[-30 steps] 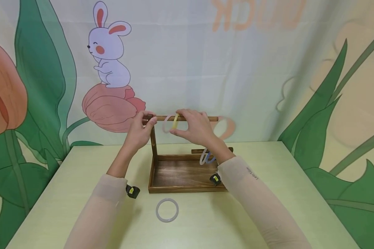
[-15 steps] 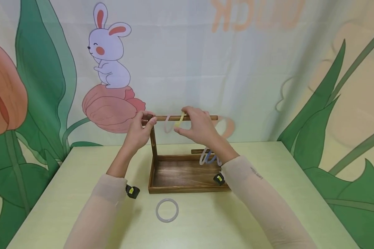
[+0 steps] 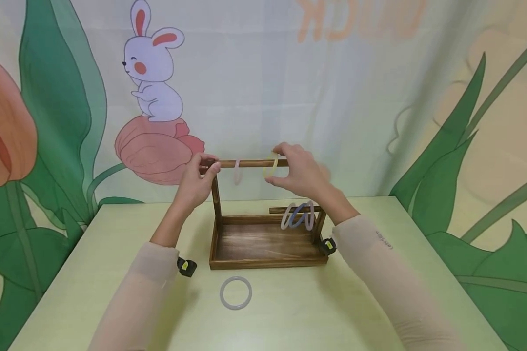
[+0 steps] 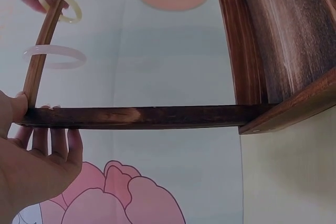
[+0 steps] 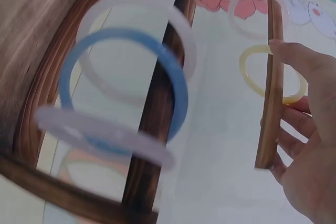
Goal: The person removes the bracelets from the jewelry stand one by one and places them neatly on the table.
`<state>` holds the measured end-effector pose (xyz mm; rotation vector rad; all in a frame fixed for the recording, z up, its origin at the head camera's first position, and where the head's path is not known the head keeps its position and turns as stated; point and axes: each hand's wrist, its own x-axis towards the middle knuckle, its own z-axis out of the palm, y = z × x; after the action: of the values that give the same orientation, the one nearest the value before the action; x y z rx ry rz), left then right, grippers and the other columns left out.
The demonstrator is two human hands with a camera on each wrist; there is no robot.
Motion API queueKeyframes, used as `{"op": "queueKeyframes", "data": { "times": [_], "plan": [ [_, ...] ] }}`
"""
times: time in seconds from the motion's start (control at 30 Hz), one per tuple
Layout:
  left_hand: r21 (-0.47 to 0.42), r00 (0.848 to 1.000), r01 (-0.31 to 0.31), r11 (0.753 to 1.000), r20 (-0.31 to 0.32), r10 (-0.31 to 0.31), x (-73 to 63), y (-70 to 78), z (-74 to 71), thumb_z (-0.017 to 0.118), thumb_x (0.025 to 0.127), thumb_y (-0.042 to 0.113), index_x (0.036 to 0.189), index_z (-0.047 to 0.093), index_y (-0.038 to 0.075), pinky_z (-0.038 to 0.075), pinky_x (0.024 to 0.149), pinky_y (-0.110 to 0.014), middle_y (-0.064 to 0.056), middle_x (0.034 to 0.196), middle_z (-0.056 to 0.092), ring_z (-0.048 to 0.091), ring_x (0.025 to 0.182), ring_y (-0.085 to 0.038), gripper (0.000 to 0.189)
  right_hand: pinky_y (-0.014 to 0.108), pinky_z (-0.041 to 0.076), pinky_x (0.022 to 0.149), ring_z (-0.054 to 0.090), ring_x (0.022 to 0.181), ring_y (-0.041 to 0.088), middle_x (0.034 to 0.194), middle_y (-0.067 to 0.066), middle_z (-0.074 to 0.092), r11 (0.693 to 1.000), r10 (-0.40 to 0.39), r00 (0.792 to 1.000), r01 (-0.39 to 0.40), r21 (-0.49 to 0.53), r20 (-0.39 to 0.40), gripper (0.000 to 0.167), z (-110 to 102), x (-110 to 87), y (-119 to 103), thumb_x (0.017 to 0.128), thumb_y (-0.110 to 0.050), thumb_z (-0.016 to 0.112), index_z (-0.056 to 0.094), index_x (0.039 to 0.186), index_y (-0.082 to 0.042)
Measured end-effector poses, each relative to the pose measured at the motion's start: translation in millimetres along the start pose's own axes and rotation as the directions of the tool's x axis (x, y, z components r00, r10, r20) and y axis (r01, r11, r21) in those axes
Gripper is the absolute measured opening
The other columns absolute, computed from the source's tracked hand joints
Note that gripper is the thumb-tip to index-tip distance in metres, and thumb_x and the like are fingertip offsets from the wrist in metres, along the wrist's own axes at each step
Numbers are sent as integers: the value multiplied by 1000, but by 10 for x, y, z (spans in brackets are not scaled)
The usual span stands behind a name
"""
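Observation:
My left hand (image 3: 197,183) grips the upper left corner of a dark wooden bangle stand (image 3: 217,200), thumb and fingers round the joint of post and rod. A yellow bangle (image 5: 243,69) encircles the upper rod (image 3: 252,164), and my right hand (image 3: 305,170) pinches it between thumb and fingers. Nearer the left post, a pale pink bangle (image 3: 237,174) hangs on the same rod. The lower rod (image 3: 275,210) carries a blue bangle (image 5: 181,98) between two pale ones; the front one is a lilac bangle (image 5: 105,132) in the right wrist view.
A greyish bangle (image 3: 235,307) lies flat on the pale table (image 3: 272,312) in front of the stand. The stand's shallow tray base (image 3: 263,243) sits below both rods. Behind the table hangs a printed cloth (image 3: 254,87) with a rabbit and tulips.
My right hand has moved right along the upper rod with the yellow bangle, away from the pink one. My left hand has stayed at the corner. More of the lower rod now shows.

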<state>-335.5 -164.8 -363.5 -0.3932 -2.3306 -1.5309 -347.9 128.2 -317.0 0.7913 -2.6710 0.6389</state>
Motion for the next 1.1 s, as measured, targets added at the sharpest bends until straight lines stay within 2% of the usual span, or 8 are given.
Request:
{"op": "queueKeyframes", "data": {
  "times": [0.1,0.3,0.53,0.73,0.87,1.1],
  "plan": [
    [-1,1000,-4,1000,-3,4,-4,-14,0,58,111,25,135,56,4,50,100,-50,-16,131,63,60,120,-35,32,52,47,105,55,129,33,143,10,60,999,24,1000,-24,32,1,70,-38,-48,99,90,-42,85,56,142,-8],
    [4,1000,-8,1000,1,8,11,-32,29,58,111,28,135,56,3,50,100,-50,-16,130,63,60,119,-34,34,52,44,109,52,132,34,142,13,59,989,48,999,-46,138,-15,67,-140,-165,291,90,-38,86,56,140,-7],
    [4,1000,-17,1000,-3,17,2,-40,5,57,112,28,135,56,3,49,100,-49,-16,128,62,59,119,-34,34,55,44,109,53,133,36,141,15,59,987,76,997,-71,143,-31,71,-187,-228,410,89,-39,87,54,141,-4],
    [-1,1000,-24,1000,-3,24,3,-21,11,58,111,26,134,56,2,50,102,-50,-17,129,62,59,120,-35,33,56,45,107,55,131,35,139,13,60,975,141,989,-132,178,-42,70,-172,-303,580,89,-41,87,54,140,-5],
    [-1,1000,-21,1000,-4,21,10,-30,16,57,112,27,135,56,3,50,101,-50,-16,130,62,59,120,-35,34,55,47,105,57,126,32,136,10,61,950,194,980,-176,257,-46,67,-144,-366,694,88,-44,87,55,135,-9],
    [3,1000,-13,1000,-11,13,4,-41,4,58,111,28,135,56,4,50,100,-49,-15,129,62,59,119,-33,33,52,46,106,56,123,29,138,12,59,876,254,967,-233,422,7,65,-90,-496,778,89,-47,86,55,132,-9]
  ]
}}
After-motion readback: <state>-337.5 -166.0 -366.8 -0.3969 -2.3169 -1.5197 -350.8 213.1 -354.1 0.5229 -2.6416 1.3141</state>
